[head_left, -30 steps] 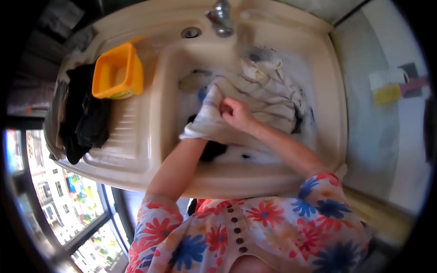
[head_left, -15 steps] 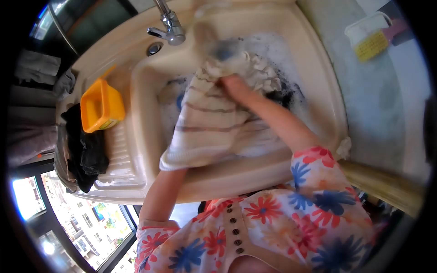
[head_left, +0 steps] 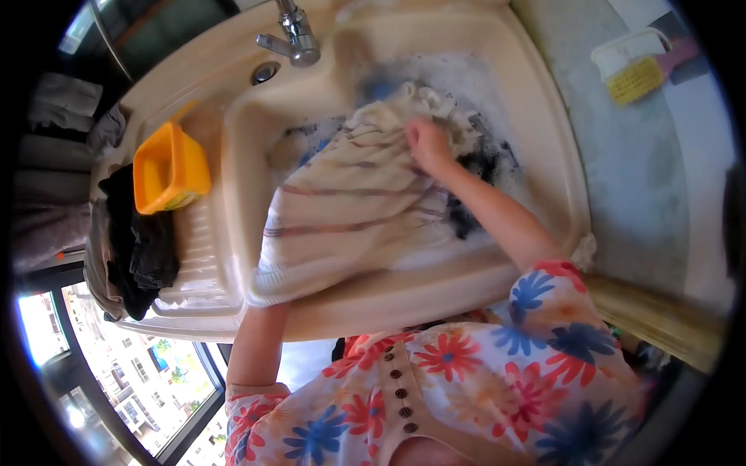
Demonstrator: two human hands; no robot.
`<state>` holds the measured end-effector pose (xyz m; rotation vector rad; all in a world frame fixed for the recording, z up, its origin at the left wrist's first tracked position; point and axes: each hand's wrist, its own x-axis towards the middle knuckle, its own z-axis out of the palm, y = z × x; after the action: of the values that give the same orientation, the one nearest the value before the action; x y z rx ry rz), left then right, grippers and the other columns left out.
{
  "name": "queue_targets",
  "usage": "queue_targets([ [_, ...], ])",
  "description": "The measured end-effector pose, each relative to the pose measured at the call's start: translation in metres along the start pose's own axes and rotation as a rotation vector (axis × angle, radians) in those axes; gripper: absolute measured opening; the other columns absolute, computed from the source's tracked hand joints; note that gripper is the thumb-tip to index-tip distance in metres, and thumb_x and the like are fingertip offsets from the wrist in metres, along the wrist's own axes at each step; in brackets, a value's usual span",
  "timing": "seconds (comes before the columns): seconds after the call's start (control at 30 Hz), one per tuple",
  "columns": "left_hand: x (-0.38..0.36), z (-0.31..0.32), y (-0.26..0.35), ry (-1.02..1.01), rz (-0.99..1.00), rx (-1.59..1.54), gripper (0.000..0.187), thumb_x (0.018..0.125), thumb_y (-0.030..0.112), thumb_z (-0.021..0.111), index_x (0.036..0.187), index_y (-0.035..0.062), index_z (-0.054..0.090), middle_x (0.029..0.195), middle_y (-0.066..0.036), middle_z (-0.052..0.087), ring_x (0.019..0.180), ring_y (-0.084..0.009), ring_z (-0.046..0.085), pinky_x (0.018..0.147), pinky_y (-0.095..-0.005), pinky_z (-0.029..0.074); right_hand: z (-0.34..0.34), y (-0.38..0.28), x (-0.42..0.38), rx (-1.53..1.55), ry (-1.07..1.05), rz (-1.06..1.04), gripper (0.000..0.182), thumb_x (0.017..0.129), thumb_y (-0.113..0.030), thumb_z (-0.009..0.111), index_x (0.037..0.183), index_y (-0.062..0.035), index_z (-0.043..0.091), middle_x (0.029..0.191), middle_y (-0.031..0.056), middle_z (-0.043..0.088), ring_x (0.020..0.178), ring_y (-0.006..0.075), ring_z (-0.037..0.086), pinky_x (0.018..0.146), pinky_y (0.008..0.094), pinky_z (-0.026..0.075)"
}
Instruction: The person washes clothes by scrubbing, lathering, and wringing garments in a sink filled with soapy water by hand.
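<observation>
A cream striped garment [head_left: 350, 210] is gripped at its bunched top by the right hand [head_left: 427, 144] — fingers closed on the cloth — over the soapy sink [head_left: 544, 124]. The left hand is hidden beneath the garment; its state cannot be told.

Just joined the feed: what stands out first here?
A cream striped cloth spreads over the soapy sink, the right hand gripping its bunched top; the left hand is hidden beneath it. An orange tub sits on the drainboard beside dark clothes.
</observation>
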<state>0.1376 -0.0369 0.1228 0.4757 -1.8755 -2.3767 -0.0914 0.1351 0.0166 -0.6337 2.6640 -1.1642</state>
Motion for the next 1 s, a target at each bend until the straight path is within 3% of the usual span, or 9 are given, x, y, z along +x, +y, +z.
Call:
queue_targets([
  [0.2,0.002,-0.010,-0.003,0.084,0.020,-0.064,0.044,0.078,0.016,0.062,0.116,0.0075,0.041,0.111,-0.007,0.049,0.099,-0.0164,0.050,0.091,-0.0336,0.039,0.026,-0.040,-0.103,0.119,-0.390,-0.749,0.016,0.070,-0.009,0.054,0.086,-0.0067,0.055,0.081,0.0118,0.056,0.078,0.0279,0.055,0.071,0.0373,0.045],
  [0.33,0.005,-0.020,0.000,0.129,-0.054,-0.386,0.046,0.076,0.014,0.063,0.116,0.0069,0.040,0.112,-0.008,0.049,0.099,-0.0164,0.050,0.091,-0.0329,0.040,-0.009,0.040,-0.050,-0.454,-0.355,-0.453,0.017,0.072,-0.011,0.056,0.088,-0.0083,0.056,0.084,0.0130,0.056,0.082,0.0278,0.056,0.072,0.0358,0.046],
  [0.43,0.013,-0.015,-0.001,0.117,-0.150,-0.630,0.048,0.075,0.012,0.063,0.117,0.0064,0.040,0.112,-0.008,0.048,0.099,-0.0165,0.050,0.091,-0.0323,0.040,-0.001,-0.037,-0.074,0.155,-0.236,-0.091,0.010,0.075,-0.010,0.057,0.084,-0.0062,0.056,0.080,0.0118,0.055,0.072,0.0271,0.054,0.062,0.0350,0.045],
  [0.57,0.012,0.018,0.009,0.030,-0.019,-0.370,0.053,0.074,0.009,0.065,0.119,0.0052,0.038,0.116,-0.008,0.047,0.102,-0.0163,0.049,0.092,-0.0310,0.039,0.028,-0.126,-0.102,0.397,-0.186,-0.837,0.010,0.078,-0.011,0.057,0.087,-0.0062,0.057,0.073,0.0117,0.055,0.068,0.0240,0.055,0.062,0.0329,0.045],
  [0.67,-0.003,0.008,0.003,-0.119,0.104,0.193,0.056,0.075,0.008,0.062,0.124,0.0040,0.035,0.123,-0.007,0.042,0.111,-0.0166,0.043,0.099,-0.0307,0.032,0.034,-0.082,-0.044,0.067,-0.275,-0.502,0.011,0.074,-0.010,0.059,0.085,-0.0073,0.057,0.076,0.0130,0.056,0.075,0.0303,0.054,0.066,0.0374,0.044],
  [0.73,-0.010,0.030,0.023,-0.053,-0.016,0.030,0.052,0.074,0.008,0.061,0.121,0.0043,0.039,0.119,-0.006,0.046,0.112,-0.0169,0.043,0.099,-0.0312,0.031,0.044,-0.016,0.001,0.030,-0.180,-0.099,0.013,0.074,-0.010,0.059,0.086,-0.0070,0.058,0.080,0.0133,0.057,0.076,0.0304,0.055,0.067,0.0360,0.045],
  [0.83,-0.014,0.045,0.039,-0.124,0.099,0.303,0.046,0.070,0.009,0.060,0.114,0.0052,0.049,0.110,-0.005,0.052,0.111,-0.0178,0.045,0.098,-0.0331,0.032,0.033,-0.072,-0.022,0.299,-0.137,-0.204,0.012,0.074,-0.010,0.058,0.086,-0.0064,0.058,0.083,0.0139,0.058,0.078,0.0305,0.056,0.068,0.0347,0.046],
  [0.87,-0.012,0.047,0.043,-0.169,0.196,0.426,0.045,0.070,0.009,0.060,0.114,0.0048,0.049,0.110,-0.005,0.052,0.110,-0.0179,0.046,0.098,-0.0330,0.032,0.033,-0.093,-0.040,0.354,-0.149,-0.541,0.010,0.075,-0.009,0.057,0.085,-0.0058,0.058,0.082,0.0132,0.058,0.077,0.0294,0.056,0.069,0.0338,0.045],
  [1.0,-0.003,0.054,0.050,-0.201,0.308,0.529,0.044,0.071,0.008,0.060,0.114,0.0033,0.048,0.109,-0.007,0.053,0.108,-0.0183,0.047,0.096,-0.0323,0.034,0.050,-0.054,0.002,0.039,-0.332,-0.726,0.015,0.072,-0.005,0.056,0.087,-0.0049,0.056,0.085,0.0119,0.057,0.080,0.0300,0.055,0.071,0.0358,0.046],
])
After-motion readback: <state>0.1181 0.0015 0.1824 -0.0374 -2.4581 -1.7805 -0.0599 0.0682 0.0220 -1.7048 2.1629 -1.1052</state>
